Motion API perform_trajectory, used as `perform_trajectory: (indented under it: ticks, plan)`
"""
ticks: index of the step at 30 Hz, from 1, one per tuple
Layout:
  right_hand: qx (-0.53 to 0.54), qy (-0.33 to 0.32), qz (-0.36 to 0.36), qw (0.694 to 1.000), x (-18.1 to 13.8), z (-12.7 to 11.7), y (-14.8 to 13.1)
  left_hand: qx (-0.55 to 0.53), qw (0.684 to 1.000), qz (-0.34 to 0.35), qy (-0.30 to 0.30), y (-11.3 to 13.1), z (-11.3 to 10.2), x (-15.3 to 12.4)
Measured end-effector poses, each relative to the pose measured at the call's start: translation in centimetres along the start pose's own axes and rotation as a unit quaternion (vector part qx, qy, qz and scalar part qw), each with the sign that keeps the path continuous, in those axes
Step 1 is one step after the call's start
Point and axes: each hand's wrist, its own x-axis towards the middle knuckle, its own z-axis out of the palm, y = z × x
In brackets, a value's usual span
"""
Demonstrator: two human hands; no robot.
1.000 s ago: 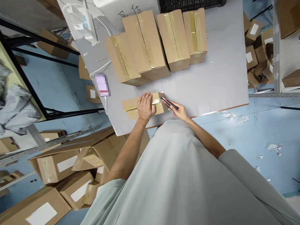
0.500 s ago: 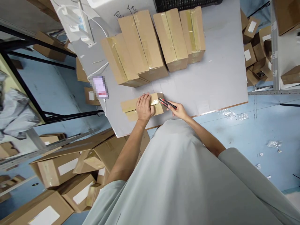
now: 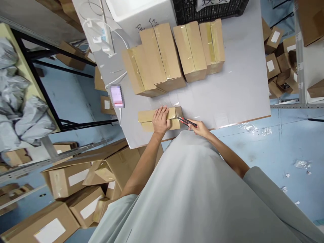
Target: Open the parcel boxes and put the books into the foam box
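A small taped cardboard box (image 3: 146,116) lies near the table's front edge, its long side running left to right. My left hand (image 3: 161,119) rests flat on top of it, fingers stretched forward and close together. In my right hand (image 3: 198,127) is a black and red utility knife (image 3: 187,122), pointing left. Its tip is at the right end of the box, by the middle seam; whether the blade cuts into the tape is too small to tell.
Several taped cartons (image 3: 167,54) stand in a row across the grey table (image 3: 240,84). Behind them are a white foam box (image 3: 144,17) and a black crate (image 3: 212,13). A phone (image 3: 117,96) and a power strip (image 3: 107,37) lie at left. Large cartons (image 3: 68,175) stand below left.
The view has shifted, so the table scene sits lower and further right. Relative to the box, the knife tip has moved slightly toward me. My left hand stays on the box.
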Motion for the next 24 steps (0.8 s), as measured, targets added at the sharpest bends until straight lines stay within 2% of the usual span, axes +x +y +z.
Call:
perform_trajectory:
  ticks: [4, 8, 13, 19, 22, 24]
  plan:
    - [-0.002, 0.021, -0.001, 1.0, -0.1, 0.1, 0.7, 0.008, 1.0, 0.022, 0.017, 0.8, -0.5, -0.1]
    - [0.003, 0.035, -0.003, 0.999, 0.0, 0.5, 1.2, 0.039, 0.999, -0.005, 0.032, 1.1, -1.3, -1.5]
    - [0.007, 0.038, -0.002, 0.999, 0.0, 0.9, 1.3, 0.057, 0.998, -0.005, -0.003, 1.0, -2.3, -3.1]
    - [-0.007, 0.048, -0.004, 0.999, 0.0, 0.7, 0.9, 0.011, 0.995, 0.079, -0.063, 2.6, -2.4, -3.6]
    - [-0.005, 0.05, -0.007, 0.999, 0.2, 0.6, 0.8, 0.019, 0.993, 0.074, -0.086, 3.4, -1.8, -3.9]
    - [-0.006, 0.048, -0.012, 0.999, 0.3, 0.6, 0.7, 0.024, 0.995, 0.06, -0.073, 3.5, -1.4, -4.3]
